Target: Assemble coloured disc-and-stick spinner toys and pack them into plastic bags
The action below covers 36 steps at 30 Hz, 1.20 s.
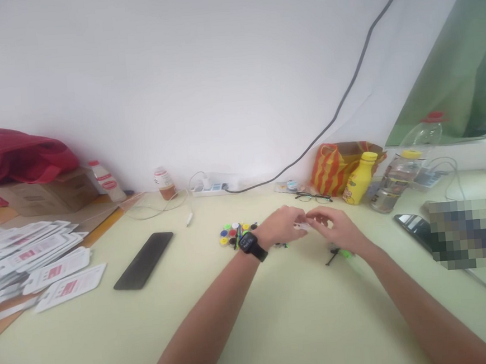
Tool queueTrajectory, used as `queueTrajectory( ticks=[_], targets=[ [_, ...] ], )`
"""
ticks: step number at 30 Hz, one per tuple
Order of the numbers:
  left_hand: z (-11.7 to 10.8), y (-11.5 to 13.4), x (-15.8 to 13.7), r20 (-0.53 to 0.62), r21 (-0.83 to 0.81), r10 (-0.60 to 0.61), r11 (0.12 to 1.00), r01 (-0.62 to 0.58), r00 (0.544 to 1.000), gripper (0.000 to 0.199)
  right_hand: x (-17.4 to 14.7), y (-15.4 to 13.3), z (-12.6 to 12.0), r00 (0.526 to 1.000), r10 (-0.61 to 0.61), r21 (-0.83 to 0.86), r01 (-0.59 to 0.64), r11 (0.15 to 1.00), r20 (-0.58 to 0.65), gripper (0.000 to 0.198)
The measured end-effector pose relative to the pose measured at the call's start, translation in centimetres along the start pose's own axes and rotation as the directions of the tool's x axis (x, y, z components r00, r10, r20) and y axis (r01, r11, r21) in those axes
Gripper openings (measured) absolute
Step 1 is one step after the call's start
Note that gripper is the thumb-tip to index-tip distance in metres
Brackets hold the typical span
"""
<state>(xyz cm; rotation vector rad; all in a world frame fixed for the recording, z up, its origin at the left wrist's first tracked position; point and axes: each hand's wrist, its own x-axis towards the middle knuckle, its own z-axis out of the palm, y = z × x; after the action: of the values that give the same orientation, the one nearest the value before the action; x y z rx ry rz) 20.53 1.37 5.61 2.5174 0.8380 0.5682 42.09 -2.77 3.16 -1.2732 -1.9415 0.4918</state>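
Note:
My left hand, with a black watch on its wrist, meets my right hand above the table. Both are closed, fingertips pinching a small whitish piece between them; its exact kind is too small to make out. Left of the watch lies a cluster of small round coloured pieces in yellow, red, blue, green, white and black, partly hidden by my left hand and wrist. Beneath my right hand a thin black piece rests beside a bright green piece.
A black phone lies left on the pale table, beyond it stacked white cards. Eyeglasses, a yellow bottle, a striped bag and clear bottles stand behind my hands. A power strip sits against the wall.

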Motion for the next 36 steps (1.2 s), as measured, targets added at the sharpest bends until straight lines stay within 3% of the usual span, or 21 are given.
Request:
queueTrajectory(
  ticks=[3, 7, 14, 19, 22, 27, 31, 36],
  targets=[
    [-1.4, -0.5, 0.3, -0.071, -0.239, -0.016, 0.971, -0.002, 0.997, 0.024, 0.0, -1.6, 1.2, 0.998, 0.040, 0.121, -0.033, 0.992, -0.056, 0.036],
    [-2.1, -1.4, 0.4, -0.120, -0.396, -0.063, 0.918, 0.011, 0.991, 0.038, 0.1, -1.8, 2.5, 0.987, 0.122, 0.335, -0.082, 0.939, -0.101, 0.041],
    [-1.2, -2.6, 0.7, -0.070, -0.378, -0.019, 0.926, -0.009, 0.997, 0.039, 0.2, -0.8, 3.5, 0.974, 0.221, 0.528, -0.161, 0.834, -0.051, 0.044],
    [-0.5, -3.2, 1.1, -0.043, -0.412, 0.029, 0.910, -0.044, 0.999, 0.033, 0.0, -0.7, 3.7, 0.950, 0.298, 0.687, -0.278, 0.671, 0.093, 0.037],
    [-0.3, -3.3, 1.1, -0.023, -0.433, 0.035, 0.901, -0.042, 0.999, 0.035, 0.1, -0.6, 4.0, 0.941, 0.320, 0.695, -0.304, 0.651, 0.112, 0.031],
    [0.3, -2.9, 0.9, -0.023, -0.435, 0.043, 0.899, -0.048, 0.999, 0.024, 0.3, 0.0, 4.0, 0.941, 0.335, 0.542, -0.306, 0.783, 0.048, 0.020],
    [0.9, -2.7, 0.9, -0.081, -0.145, -0.020, 0.989, 0.008, 0.997, 0.014, 0.2, 1.6, 3.4, 0.945, 0.314, 0.148, -0.299, 0.943, -0.095, 0.035],
    [1.6, -3.0, 0.7, -0.087, 0.039, -0.074, 0.996, 0.078, 0.993, 0.016, 0.2, 3.8, 2.7, 0.946, 0.270, -0.093, -0.289, 0.953, -0.178, 0.041]
  ],
)
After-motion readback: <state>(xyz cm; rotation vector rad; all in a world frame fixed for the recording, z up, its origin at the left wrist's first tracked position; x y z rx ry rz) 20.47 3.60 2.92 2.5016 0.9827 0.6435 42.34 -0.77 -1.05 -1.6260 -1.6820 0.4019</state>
